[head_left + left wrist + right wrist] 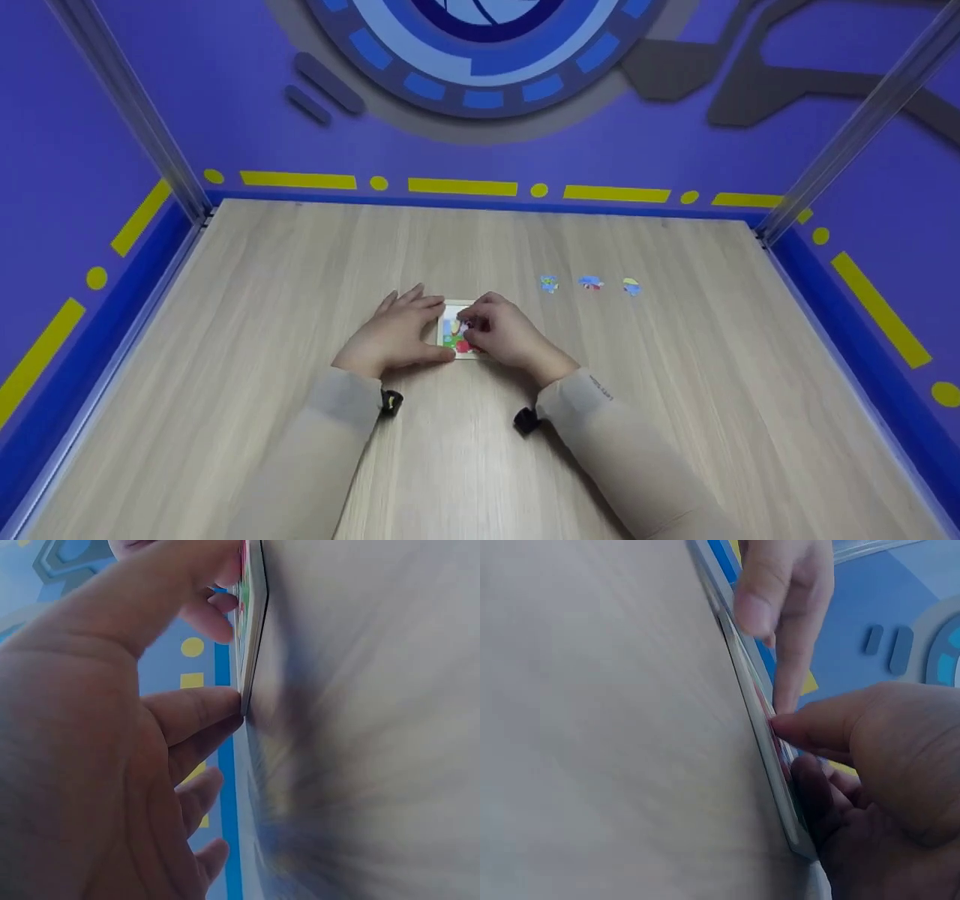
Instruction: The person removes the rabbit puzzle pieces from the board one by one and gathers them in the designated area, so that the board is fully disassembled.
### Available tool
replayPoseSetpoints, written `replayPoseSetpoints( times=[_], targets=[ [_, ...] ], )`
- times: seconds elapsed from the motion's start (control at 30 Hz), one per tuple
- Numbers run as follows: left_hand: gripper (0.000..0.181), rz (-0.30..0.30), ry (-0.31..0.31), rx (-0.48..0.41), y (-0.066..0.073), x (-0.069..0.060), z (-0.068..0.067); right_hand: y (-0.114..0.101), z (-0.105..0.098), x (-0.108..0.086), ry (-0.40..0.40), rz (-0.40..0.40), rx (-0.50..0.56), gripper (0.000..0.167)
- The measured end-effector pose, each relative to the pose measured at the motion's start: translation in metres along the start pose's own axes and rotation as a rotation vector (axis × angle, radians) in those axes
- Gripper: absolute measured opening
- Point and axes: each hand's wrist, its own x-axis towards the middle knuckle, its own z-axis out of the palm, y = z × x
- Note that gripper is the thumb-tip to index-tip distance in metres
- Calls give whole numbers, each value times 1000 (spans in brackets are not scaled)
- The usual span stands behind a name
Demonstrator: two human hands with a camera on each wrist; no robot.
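Observation:
A small light-framed picture puzzle lies flat on the table, partly covered by both hands. My left hand grips its left side, the thumb at the near edge and the index finger at the far left corner, other fingers spread. In the left wrist view the index finger of the left hand touches the frame's corner. My right hand is over the puzzle's right part, thumb and fingers curled together, pinching what looks like a small piece. The right wrist view shows the right hand close against the frame.
Three loose colourful pieces lie in a row beyond and right of the frame: a green-blue one, a blue-red one and a yellow-blue one. Blue panels enclose the wooden table at the back and sides.

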Motion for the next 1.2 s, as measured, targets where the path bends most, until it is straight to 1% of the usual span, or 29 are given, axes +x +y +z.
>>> replayPoseSetpoints(
  times=[0.07,0.13,0.3,0.4,0.47,0.6,0.7,0.93,1.07,1.2],
  targets=[
    [93,0,2,4,0,2,0,-1,1,0,5,-12,-31,30],
    [89,4,6,1,1,3,0,-2,1,-1,3,-15,-40,31],
    [85,20,9,-35,5,5,0,0,1,-1,-3,-12,-15,29],
    [83,13,-2,-56,6,5,1,0,1,-1,-7,-1,-4,28],
    [82,6,-10,-63,6,4,1,1,1,-1,-10,9,-2,27],
    [81,13,-6,-76,4,5,2,1,2,0,-9,15,5,24],
    [80,23,-4,-75,3,5,2,2,2,0,-5,2,10,22],
    [80,8,-6,-98,5,5,1,5,2,-1,25,-35,56,20],
    [82,7,-15,-97,4,3,0,6,3,-1,17,-27,71,22],
    [81,25,-17,-85,3,3,0,6,3,0,19,-32,60,22]
  ],
)
